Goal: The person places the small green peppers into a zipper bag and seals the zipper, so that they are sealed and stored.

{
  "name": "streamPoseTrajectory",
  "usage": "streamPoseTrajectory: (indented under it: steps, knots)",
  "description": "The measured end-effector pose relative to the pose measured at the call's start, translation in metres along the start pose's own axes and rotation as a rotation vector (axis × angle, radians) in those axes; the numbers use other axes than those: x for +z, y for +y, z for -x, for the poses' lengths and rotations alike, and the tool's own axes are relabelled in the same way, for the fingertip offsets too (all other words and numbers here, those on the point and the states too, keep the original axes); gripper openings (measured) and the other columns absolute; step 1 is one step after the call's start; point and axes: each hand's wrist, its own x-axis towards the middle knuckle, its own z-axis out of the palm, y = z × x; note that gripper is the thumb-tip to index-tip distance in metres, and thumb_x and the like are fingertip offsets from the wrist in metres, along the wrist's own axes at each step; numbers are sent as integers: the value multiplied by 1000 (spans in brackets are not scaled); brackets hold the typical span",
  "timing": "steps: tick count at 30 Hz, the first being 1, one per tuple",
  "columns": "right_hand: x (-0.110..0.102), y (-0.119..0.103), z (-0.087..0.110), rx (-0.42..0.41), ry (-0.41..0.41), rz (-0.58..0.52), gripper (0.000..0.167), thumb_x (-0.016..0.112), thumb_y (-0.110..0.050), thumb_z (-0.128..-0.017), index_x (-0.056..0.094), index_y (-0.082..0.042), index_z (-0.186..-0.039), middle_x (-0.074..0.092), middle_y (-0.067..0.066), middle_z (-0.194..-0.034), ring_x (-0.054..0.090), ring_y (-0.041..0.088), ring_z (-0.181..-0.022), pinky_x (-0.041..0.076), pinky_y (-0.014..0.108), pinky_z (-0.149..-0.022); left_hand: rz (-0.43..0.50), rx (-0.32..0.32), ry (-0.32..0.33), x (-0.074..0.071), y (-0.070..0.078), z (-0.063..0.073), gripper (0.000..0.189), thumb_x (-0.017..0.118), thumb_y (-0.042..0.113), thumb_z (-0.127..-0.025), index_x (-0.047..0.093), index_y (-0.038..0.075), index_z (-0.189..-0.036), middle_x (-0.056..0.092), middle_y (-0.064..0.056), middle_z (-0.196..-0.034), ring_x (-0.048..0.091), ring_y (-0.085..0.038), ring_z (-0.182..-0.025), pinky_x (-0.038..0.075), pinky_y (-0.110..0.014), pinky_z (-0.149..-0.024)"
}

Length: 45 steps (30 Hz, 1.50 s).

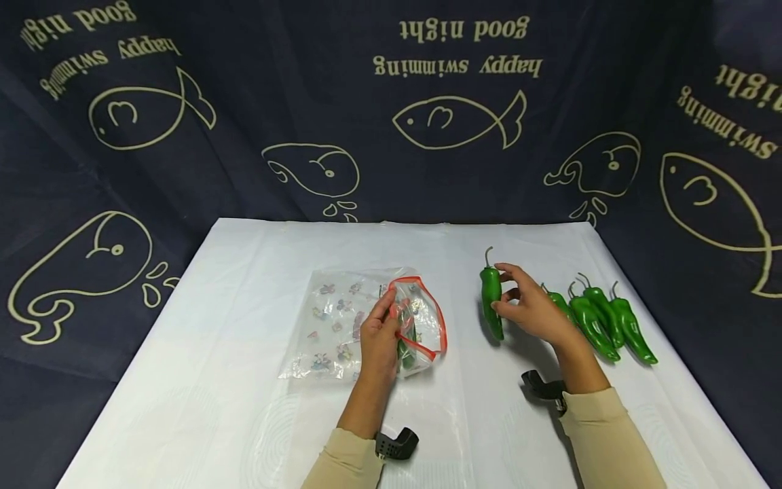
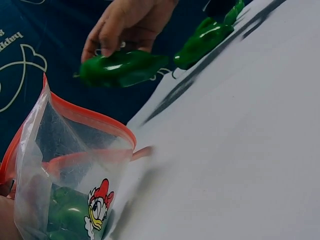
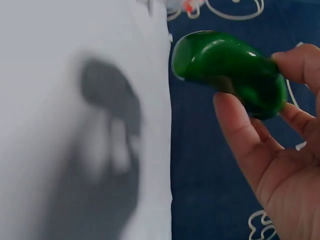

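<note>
A clear zip bag with a red-edged mouth and small cartoon prints lies on the white table. My left hand grips it near the mouth, which gapes toward the right. Inside, green pepper shapes show through the plastic in the left wrist view. My right hand pinches a green pepper between thumb and fingers, its stem pointing away from me. That pepper is held above the table, to the right of the bag's mouth, and casts a shadow in the right wrist view.
Several more green peppers lie together at the right side of the table. Behind the table hangs a dark blue cloth with fish drawings and lettering. Each wrist carries a small black camera.
</note>
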Motion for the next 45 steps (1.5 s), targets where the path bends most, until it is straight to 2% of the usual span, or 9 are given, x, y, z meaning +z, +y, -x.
streamPoseTrajectory:
  steps: [7, 14, 20, 24, 28, 36, 45]
  knots:
    - [24, -13, -8, -28, 12, -128, 70, 68, 2, -87, 35, -9, -148, 45, 22, -132, 58, 28, -89, 52, 26, -63, -6, 5, -6, 0, 1, 0, 53, 45, -13, -89, 55, -1, -139, 46, -11, -149, 47, -24, -132, 54, -23, -87]
    - [52, -21, -16, -60, 10, -216, 70, 67, 4, -87, 34, -10, -146, 44, 21, -132, 60, 27, -89, 53, 26, -67, -6, 10, -3, 0, 0, 0, 48, 50, -10, -92, 55, -2, -139, 45, -12, -150, 47, -25, -132, 55, -23, -86]
    - [72, -26, -23, -23, 7, -265, 69, 66, 2, -88, 33, -10, -147, 43, 20, -132, 62, 26, -88, 54, 27, -66, -14, -5, -14, -1, 0, 0, 54, 47, -12, -88, 55, 1, -140, 46, -8, -150, 47, -23, -132, 55, -23, -86]
    - [82, -30, -26, 7, -17, -299, 68, 65, 1, -89, 32, -9, -147, 43, 19, -132, 64, 25, -87, 58, 38, -69, -16, -12, -23, -1, 0, 0, 52, 48, -10, -90, 54, 1, -141, 45, -7, -151, 50, -25, -129, 55, -25, -88]
    - [89, -32, -26, 19, -56, -308, 68, 66, 1, -90, 31, -9, -147, 44, 19, -132, 65, 25, -87, 57, 50, -70, -17, -12, -26, 0, 0, 0, 52, 48, -9, -91, 54, 1, -141, 44, -8, -151, 51, -24, -129, 54, -26, -89]
    - [99, -35, -24, 67, -144, -344, 67, 65, 1, -89, 30, -4, -147, 45, 25, -130, 65, 25, -92, 56, 29, -69, -28, -1, -39, -1, 1, 1, 56, 44, -12, -88, 54, 1, -141, 42, -9, -152, 49, -24, -130, 54, -22, -85]
    - [105, -36, -22, 76, -148, -246, 64, 69, -5, -89, 38, -5, -144, 51, 20, -125, 62, 20, -85, 54, 29, -65, -23, 0, -48, -1, 2, 2, 56, 45, -11, -87, 55, 3, -140, 44, -7, -151, 51, -23, -125, 54, -21, -85]
